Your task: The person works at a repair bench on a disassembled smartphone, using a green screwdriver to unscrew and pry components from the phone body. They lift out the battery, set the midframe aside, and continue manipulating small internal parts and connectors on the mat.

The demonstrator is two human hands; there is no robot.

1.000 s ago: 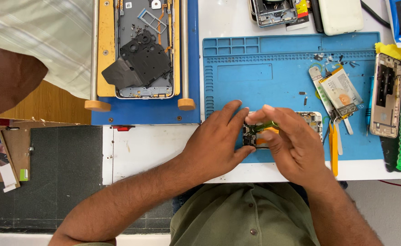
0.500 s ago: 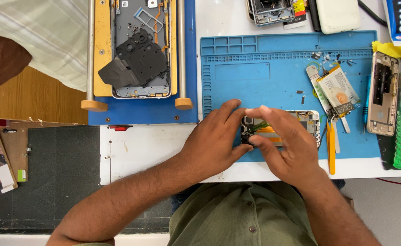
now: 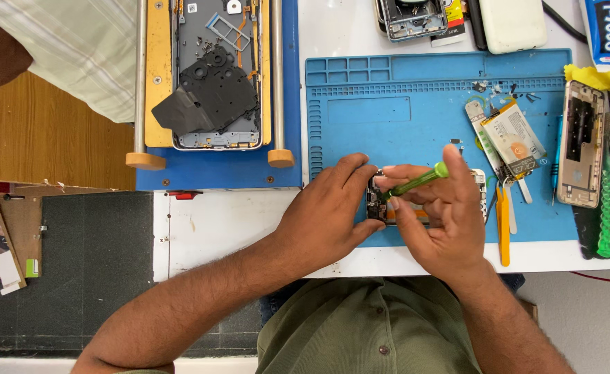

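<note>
Here, a screw-driving step on an opened phone (image 3: 426,201) lying on the blue mat (image 3: 416,118).
Left hand (image 3: 322,218) fingers steady the phone; right hand (image 3: 440,221) fingers pinch a green screwdriver (image 3: 416,182), which next needs its tip kept seated.

This is a phone repair workshop. A blue silicone work mat (image 3: 416,131) with moulded parts compartments along its top edge lies on a white bench (image 3: 215,235). Beside it, a yellow and blue clamping jig (image 3: 154,76) with metal rails holds an opened phone frame (image 3: 215,76) with loose black shields on it. Further opened phone bodies (image 3: 580,142) lie on the mat's right and at the top edge (image 3: 410,17), near a removed battery (image 3: 513,135), scattered tiny screws (image 3: 488,86), yellow tweezers (image 3: 504,232) and a tube of adhesive (image 3: 604,34).
</note>
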